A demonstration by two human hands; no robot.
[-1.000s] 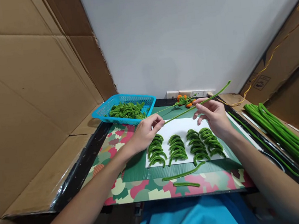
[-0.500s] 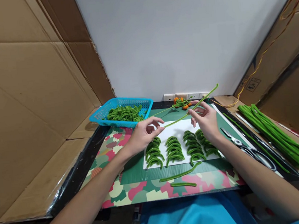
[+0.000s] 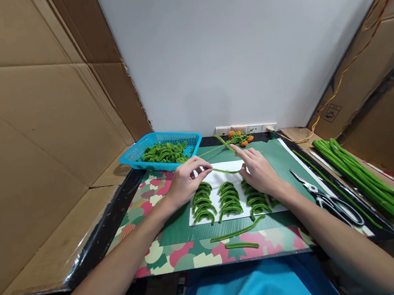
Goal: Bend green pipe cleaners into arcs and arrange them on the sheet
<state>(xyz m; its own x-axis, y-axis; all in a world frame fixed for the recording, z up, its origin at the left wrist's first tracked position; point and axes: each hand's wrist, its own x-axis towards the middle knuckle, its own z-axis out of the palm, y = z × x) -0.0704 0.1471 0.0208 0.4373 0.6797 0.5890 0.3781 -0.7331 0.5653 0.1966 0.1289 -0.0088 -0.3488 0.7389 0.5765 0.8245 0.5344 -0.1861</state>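
Observation:
My left hand [image 3: 188, 180] pinches one end of a fuzzy green pipe cleaner [image 3: 225, 171] between thumb and fingertips. My right hand [image 3: 257, 169] grips the same stem farther along, where it bends and its free end points up toward the wall. Both hands hover above a white sheet [image 3: 215, 202]. On that sheet, short curved green pieces [image 3: 229, 199] lie in several columns, the rightmost partly hidden by my right hand and forearm. In front of the sheet rest a longer pipe cleaner piece [image 3: 238, 230] and a shorter straight one [image 3: 241, 245].
A blue basket [image 3: 128, 160] of green pieces stands at the back left. Orange artificial flowers [image 3: 246, 141] lie by the wall sockets [image 3: 239, 129]. At right are scissors [image 3: 324, 197] and a bundle of green pipe cleaners [image 3: 365, 179]. Cardboard [image 3: 41, 135] walls in the left side.
The pipe cleaner was nearly straight, slanting up to the right; now it is bent, its free end leaning left. My right hand has moved left and down, closer to my left hand.

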